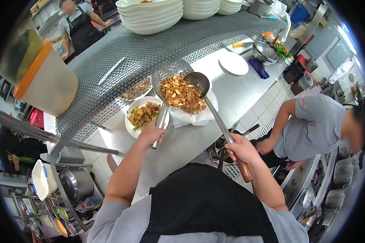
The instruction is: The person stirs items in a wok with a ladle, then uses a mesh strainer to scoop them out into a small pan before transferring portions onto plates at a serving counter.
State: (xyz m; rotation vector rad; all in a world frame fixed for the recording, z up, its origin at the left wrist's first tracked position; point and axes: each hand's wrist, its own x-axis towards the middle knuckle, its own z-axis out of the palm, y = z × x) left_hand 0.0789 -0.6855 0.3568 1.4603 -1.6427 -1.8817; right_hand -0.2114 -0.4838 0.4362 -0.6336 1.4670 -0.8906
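My left hand (151,133) grips the metal handle of a perforated skimmer (173,65). Browned minced food with pale golden slices (182,91) fills the skimmer's lower part and spreads over white paper (211,104) on the steel table. In my right hand (242,148) is a long-handled ladle (197,82) with a wooden grip; its bowl rests against the food's right side. Close by my left hand stands a white bowl (132,124) of chopped food with green pieces. Behind it, a second dish of food (137,91) is partly hidden by the mesh shelf.
A perforated metal shelf (109,57) crosses above the steel table (182,139), bearing stacked white bowls (152,18) and an orange-rimmed plastic tub (48,79). A white plate (233,63), a yellow-handled knife (238,45) and metal bowls (264,51) sit rightward. A co-worker (313,127) stands close at right.
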